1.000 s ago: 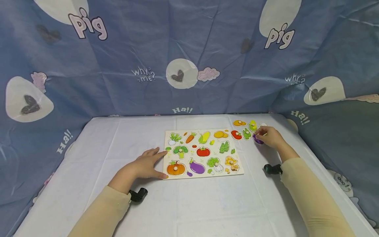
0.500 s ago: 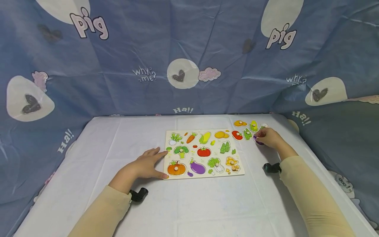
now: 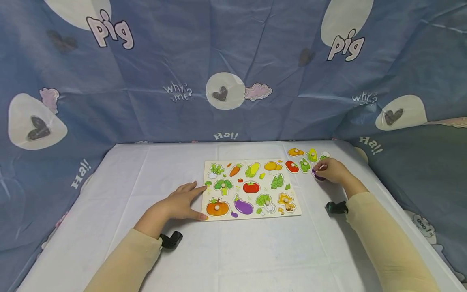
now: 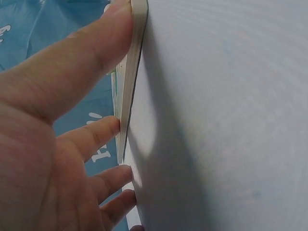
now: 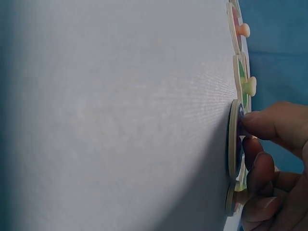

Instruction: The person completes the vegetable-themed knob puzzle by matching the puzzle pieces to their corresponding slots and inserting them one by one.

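Observation:
My left hand (image 3: 179, 203) lies at the left end of a wooden vegetable peg puzzle board (image 3: 264, 186), fingers spread. Its thumb rests on the near corner and the index finger touches the left edge; in the left wrist view the thumb (image 4: 96, 50) presses on the board's edge. Right of the board, my right hand (image 3: 333, 170) pinches the knob of a purple eggplant puzzle piece (image 3: 319, 176). The right wrist view shows this eggplant piece edge-on, close over the white cloth, thumb and fingers on its knob. Fingers hide most of its face.
Beside the right hand lie loose knobbed pieces: tomato (image 3: 292, 166), asparagus (image 3: 305, 165), corn (image 3: 311, 155), potato (image 3: 296, 152) and a partly hidden one (image 3: 324, 155). Pumpkin (image 3: 217, 208), broccoli (image 3: 223, 186), cabbage (image 3: 265, 202) and mushroom (image 3: 286, 201) pieces sit in the board. A blue curtain (image 3: 146, 117) surrounds the table.
The eggplant piece has shifted slightly toward the near side and tilted a little in the right hand's pinch. The left hand and the board stay as they were.

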A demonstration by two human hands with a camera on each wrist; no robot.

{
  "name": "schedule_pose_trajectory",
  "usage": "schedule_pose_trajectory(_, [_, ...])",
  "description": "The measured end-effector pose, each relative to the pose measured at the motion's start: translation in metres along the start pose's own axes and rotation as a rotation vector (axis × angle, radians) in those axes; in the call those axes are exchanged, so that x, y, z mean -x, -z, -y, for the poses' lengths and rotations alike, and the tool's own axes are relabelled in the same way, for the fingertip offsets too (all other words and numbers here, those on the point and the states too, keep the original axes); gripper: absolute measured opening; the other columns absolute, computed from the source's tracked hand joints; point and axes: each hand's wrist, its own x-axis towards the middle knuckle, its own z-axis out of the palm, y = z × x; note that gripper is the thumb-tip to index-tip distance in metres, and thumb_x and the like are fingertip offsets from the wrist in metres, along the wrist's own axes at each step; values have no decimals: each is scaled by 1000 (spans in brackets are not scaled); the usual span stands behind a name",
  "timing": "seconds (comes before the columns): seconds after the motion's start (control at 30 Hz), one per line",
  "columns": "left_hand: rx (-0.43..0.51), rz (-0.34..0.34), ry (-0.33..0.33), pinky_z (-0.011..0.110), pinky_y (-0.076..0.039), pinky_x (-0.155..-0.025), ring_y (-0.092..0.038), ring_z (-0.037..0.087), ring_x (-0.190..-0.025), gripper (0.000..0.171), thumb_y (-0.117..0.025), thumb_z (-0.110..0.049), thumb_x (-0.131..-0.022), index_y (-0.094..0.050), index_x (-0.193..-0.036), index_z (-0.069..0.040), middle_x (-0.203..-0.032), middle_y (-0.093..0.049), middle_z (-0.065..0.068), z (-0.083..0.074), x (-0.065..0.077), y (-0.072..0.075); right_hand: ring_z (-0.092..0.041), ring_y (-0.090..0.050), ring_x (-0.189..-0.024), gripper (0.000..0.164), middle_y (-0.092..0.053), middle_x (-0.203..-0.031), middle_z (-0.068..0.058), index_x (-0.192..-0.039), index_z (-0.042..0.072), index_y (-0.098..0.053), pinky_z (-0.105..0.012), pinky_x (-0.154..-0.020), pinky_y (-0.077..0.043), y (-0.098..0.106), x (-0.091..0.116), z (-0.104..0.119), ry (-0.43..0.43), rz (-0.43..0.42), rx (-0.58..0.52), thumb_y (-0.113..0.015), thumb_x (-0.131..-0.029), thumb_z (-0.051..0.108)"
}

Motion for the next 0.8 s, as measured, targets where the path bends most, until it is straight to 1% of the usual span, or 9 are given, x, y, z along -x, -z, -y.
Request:
schedule_pose_trajectory(0.1, [2, 1, 1, 70, -22, -112, -17, 48, -148, 103, -83, -57, -72, -37, -156, -18, -163, -21, 22, 0, 1, 0, -24, -56, -81, 14, -65, -93, -13, -102, 1, -70, -31, -66, -47, -1, 3, 1, 1, -2, 4, -68, -92, 11])
schedule_pose_trajectory(0.23, [6, 0, 1, 70, -21, -112, -17, 47, -148, 104, -83, -57, -72, -37, -156, -18, -163, -21, 22, -1, 0, 0, -23, -56, -80, 15, -65, -89, -12, -102, 1, -71, -31, -65, -47, -1, 8, 4, 35, -4, -7, -69, -92, 11])
schedule_pose_trajectory(0.5, [-4, -3, -5, 69, -21, -113, -17, 47, -148, 103, -82, -58, -72, -37, -156, -19, -163, -20, 22, 1, -1, 0, -22, -55, -83, 15, -66, -92, -11, -103, 1, -72, -29, -65, -49, 0, 24, 18, 92, 3, -62, -71, -91, 11])
schedule_pose_trajectory(0.67, [-1, -3, -8, 69, -21, -113, -17, 47, -148, 104, -82, -58, -72, -37, -156, -18, -163, -21, 23, 1, -1, 0, -22, -58, -85, 14, -69, -96, -10, -103, 2, -73, -30, -66, -51, 0, 33, 29, 149, 16, -81, -70, -92, 10])
schedule_pose_trajectory(0.8, [2, -2, -8, 69, -21, -113, -17, 48, -148, 104, -82, -58, -72, -37, -156, -18, -163, -21, 23, 0, 0, 0, -22, -58, -82, 12, -70, -95, -9, -102, 1, -73, -29, -66, -52, -1, 38, 37, 206, 35, -121, -70, -92, 7])
